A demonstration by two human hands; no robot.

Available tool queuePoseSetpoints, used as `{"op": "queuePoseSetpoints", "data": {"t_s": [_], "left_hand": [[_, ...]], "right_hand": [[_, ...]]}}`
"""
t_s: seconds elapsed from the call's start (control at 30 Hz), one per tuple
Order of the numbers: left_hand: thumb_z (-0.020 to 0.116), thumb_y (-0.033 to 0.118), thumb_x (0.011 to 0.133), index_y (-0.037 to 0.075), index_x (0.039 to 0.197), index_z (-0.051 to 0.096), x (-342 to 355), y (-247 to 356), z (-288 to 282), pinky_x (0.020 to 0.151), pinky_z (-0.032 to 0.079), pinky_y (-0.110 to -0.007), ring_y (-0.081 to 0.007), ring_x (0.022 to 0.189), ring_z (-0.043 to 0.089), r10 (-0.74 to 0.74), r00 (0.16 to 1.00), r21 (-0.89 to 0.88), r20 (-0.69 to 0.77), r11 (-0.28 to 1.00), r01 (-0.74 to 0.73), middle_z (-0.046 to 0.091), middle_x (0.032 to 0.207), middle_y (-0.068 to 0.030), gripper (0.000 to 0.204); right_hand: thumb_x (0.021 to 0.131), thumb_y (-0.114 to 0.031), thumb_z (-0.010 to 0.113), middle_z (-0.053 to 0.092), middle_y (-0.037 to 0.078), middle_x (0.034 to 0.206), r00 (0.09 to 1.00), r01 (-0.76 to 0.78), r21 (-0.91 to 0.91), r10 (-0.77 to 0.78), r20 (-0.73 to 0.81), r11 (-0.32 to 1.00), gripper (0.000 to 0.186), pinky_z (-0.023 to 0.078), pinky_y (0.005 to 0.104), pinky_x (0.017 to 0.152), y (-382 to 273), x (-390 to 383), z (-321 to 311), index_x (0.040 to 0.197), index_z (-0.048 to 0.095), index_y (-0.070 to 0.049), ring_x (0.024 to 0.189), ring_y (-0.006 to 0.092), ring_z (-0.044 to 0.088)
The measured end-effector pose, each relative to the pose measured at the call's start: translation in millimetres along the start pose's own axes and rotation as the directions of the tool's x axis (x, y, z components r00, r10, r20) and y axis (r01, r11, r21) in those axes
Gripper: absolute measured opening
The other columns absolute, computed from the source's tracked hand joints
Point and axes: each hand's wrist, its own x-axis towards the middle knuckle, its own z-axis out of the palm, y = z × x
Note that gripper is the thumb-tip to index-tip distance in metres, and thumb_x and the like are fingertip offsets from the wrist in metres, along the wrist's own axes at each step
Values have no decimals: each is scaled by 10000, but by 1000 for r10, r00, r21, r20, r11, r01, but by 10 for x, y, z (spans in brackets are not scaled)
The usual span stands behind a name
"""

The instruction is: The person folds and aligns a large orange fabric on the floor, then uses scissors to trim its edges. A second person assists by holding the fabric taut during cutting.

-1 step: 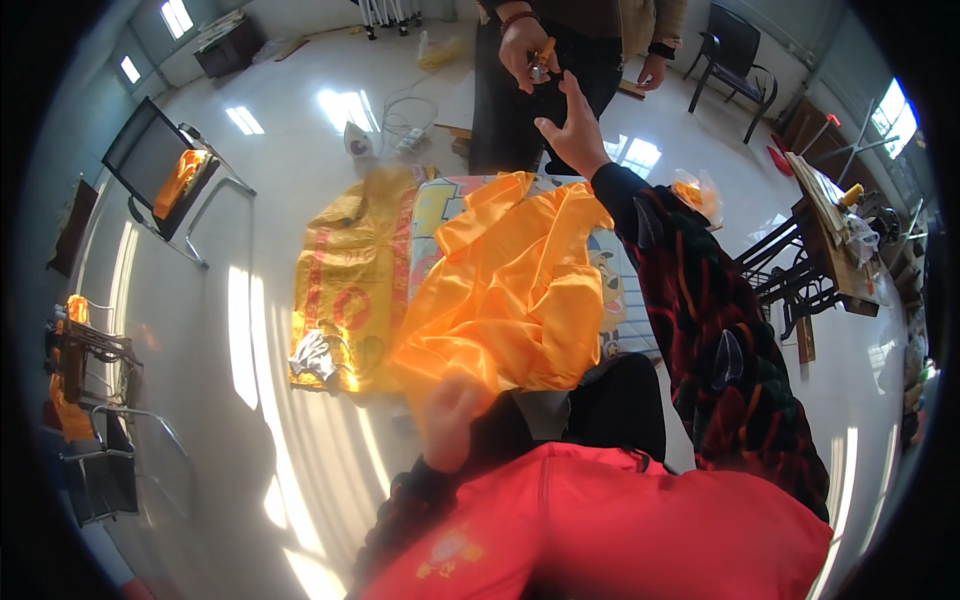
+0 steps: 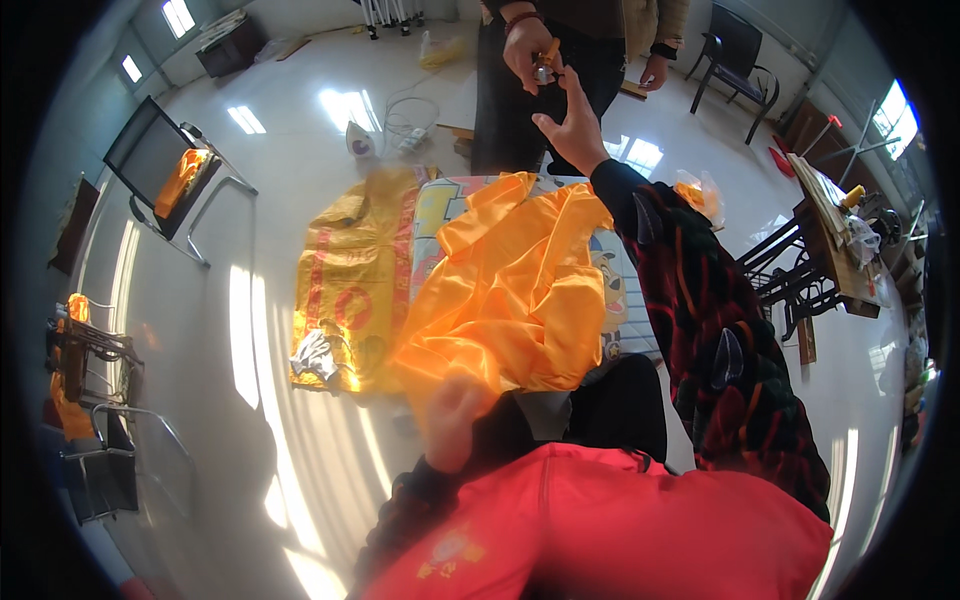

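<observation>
Shiny orange satin fabric [image 2: 510, 290], seemingly a garment, lies rumpled across a low padded surface with a cartoon print [image 2: 612, 275]. My left hand [image 2: 453, 420] is curled at its near left edge, closed on the cloth; the hand is blurred. My right hand [image 2: 577, 130] reaches far forward, thumb and fingers apart, with nothing visible in it. Just beyond its fingertips, a standing person's hand [image 2: 522, 50] holds a small orange and silver object [image 2: 545, 72] whose kind I cannot make out. Whether my fingertips touch it is unclear.
Left of the fabric lies a yellow woven sack [image 2: 345, 270] with a crumpled grey-white cloth [image 2: 314, 355] on it. An iron [image 2: 359, 141] and cord stand behind. Chairs [image 2: 160, 170] are at the left, a treadle sewing table [image 2: 830, 250] at the right. The other person's legs [image 2: 500, 120] are ahead.
My right hand's fingertips are slightly closer to the small object in the other person's hand. My left hand and the orange cloth look almost the same.
</observation>
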Motion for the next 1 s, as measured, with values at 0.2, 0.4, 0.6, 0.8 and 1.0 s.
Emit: {"op": "queuePoseSetpoints", "data": {"t_s": [0.2,0.4,0.6,0.8,1.0], "left_hand": [[551,66,947,13,977,614,-18,20,-25,720,447,-183,-52,777,570,-21,1000,1,13,1000,21,636,915,-12,88],[553,73,947,19,982,611,-26,38,-56,723,447,-190,-51,784,561,-4,999,-6,34,1000,4,634,936,-13,87],[555,79,948,16,981,608,-14,-3,6,724,446,-192,-55,783,559,-9,1000,36,9,999,9,635,937,-20,88],[552,87,951,8,1003,605,-21,22,57,732,466,-193,-69,821,587,-84,996,-44,-24,996,83,658,971,-53,108],[575,108,937,35,983,611,-28,8,37,705,455,-194,-57,776,574,-130,991,-141,-43,982,123,641,891,-13,94]], "right_hand": [[880,-315,659,550,214,1228,968,54,4,-51,-245,999,680,474,390,922,-163,258,196,1416,325,-62,1111,362,566],[972,-280,527,657,180,931,936,53,106,-13,-351,993,273,511,387,724,-129,382,-9,1155,559,-80,858,350,650],[1019,-354,454,601,32,955,948,98,276,-5,-318,956,307,455,263,741,-115,204,-709,1089,606,-97,835,121,558],[1025,-458,355,618,65,1154,928,-322,673,362,87,666,409,453,305,927,-196,-695,-1395,1139,560,-123,1041,152,570],[1026,-409,354,661,131,1005,399,-907,419,425,812,51,369,515,331,779,-520,-2377,-1338,1001,533,-87,883,193,629]]}}
